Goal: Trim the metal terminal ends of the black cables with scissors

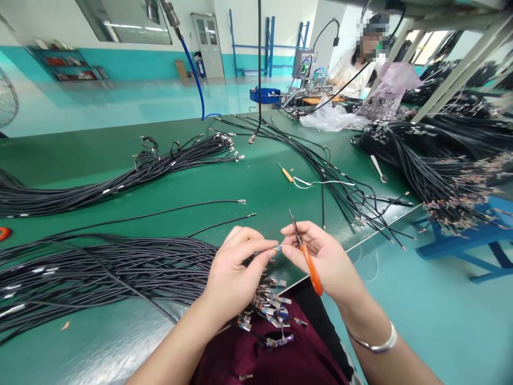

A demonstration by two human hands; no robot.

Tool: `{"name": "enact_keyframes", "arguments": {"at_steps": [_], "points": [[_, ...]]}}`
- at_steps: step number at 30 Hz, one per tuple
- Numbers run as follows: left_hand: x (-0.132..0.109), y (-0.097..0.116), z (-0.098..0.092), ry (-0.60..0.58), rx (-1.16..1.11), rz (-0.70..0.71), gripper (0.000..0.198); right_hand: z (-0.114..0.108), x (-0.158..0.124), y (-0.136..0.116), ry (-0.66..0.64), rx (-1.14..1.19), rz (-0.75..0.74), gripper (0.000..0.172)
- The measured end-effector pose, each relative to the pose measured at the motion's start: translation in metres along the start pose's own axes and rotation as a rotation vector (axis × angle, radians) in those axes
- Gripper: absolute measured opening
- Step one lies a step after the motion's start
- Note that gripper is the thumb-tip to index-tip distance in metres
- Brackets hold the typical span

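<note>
My left hand pinches a small metal connector at the end of a cable between thumb and forefinger. Orange-handled scissors lie across my right hand, their dark blades pointing up and away. The thumb and forefinger of that hand come up close to the connector from the right; whether they touch it I cannot tell. Below my hands, several cable ends with metal connectors hang over the table edge onto my dark red clothing. Their black cables run off to the left.
Another black cable bundle lies farther back on the green table. Loose cables, a yellow-handled pick and a white-handled tool lie to the right. A thick cable pile overhangs a blue stool. A person sits beyond.
</note>
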State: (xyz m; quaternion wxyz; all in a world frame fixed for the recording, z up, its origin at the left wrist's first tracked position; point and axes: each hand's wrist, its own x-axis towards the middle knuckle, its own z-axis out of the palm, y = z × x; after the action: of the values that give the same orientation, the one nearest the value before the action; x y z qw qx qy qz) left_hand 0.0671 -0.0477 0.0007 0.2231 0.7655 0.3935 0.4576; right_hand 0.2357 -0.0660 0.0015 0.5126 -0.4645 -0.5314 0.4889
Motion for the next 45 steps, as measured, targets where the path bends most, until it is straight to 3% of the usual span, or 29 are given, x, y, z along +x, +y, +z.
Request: {"name": "enact_keyframes", "arguments": {"at_steps": [2,5,7,9,11,13,16,21,25,29,33,36,45], "points": [[-0.004,0.003,-0.003,0.008,0.047,0.001,0.018,-0.001,0.002,-0.002,-0.012,0.052,0.072,0.022],[-0.024,0.015,-0.007,0.222,0.111,-0.099,0.023,0.0,-0.001,-0.001,0.042,0.129,0.129,0.023],[-0.042,0.024,-0.005,0.301,-0.022,-0.309,0.015,0.003,-0.008,0.002,0.073,0.162,0.158,0.024],[-0.057,0.031,0.003,0.235,-0.301,-0.62,0.01,0.006,-0.019,0.007,0.08,0.184,0.176,0.024],[-0.066,0.037,0.014,0.198,-0.592,-0.883,0.017,0.007,-0.03,0.012,0.071,0.205,0.174,0.023],[-0.067,0.041,0.024,0.251,-0.806,-0.996,0.023,0.008,-0.04,0.016,0.056,0.22,0.175,0.021],[-0.065,0.046,0.032,0.283,-0.97,-0.998,0.017,0.011,-0.052,0.019,0.042,0.239,0.184,0.019],[-0.068,0.052,0.03,0.281,-0.972,-1.002,0.012,0.014,-0.061,0.016,-0.013,0.223,0.164,0.017],[-0.073,0.05,0.02,0.199,-0.892,-0.917,0.01,-0.003,-0.06,0.012,-0.177,-0.046,0.134,0.02],[-0.075,0.044,0.012,0.101,-0.764,-0.819,0.011,-0.027,-0.054,0.009,-0.382,-0.543,-0.11,0.026],[-0.075,0.039,0.008,0.07,-0.672,-0.799,0.011,-0.032,-0.049,0.008,-0.51,-0.792,-0.361,0.035],[-0.075,0.038,0.006,0.061,-0.607,-0.784,0.011,-0.029,-0.048,0.008,-0.534,-0.848,-0.446,0.041],[-0.075,0.038,-0.001,0.015,-0.532,-0.757,0.012,-0.026,-0.047,0.01,-0.537,-0.864,-0.516,0.039]]}}
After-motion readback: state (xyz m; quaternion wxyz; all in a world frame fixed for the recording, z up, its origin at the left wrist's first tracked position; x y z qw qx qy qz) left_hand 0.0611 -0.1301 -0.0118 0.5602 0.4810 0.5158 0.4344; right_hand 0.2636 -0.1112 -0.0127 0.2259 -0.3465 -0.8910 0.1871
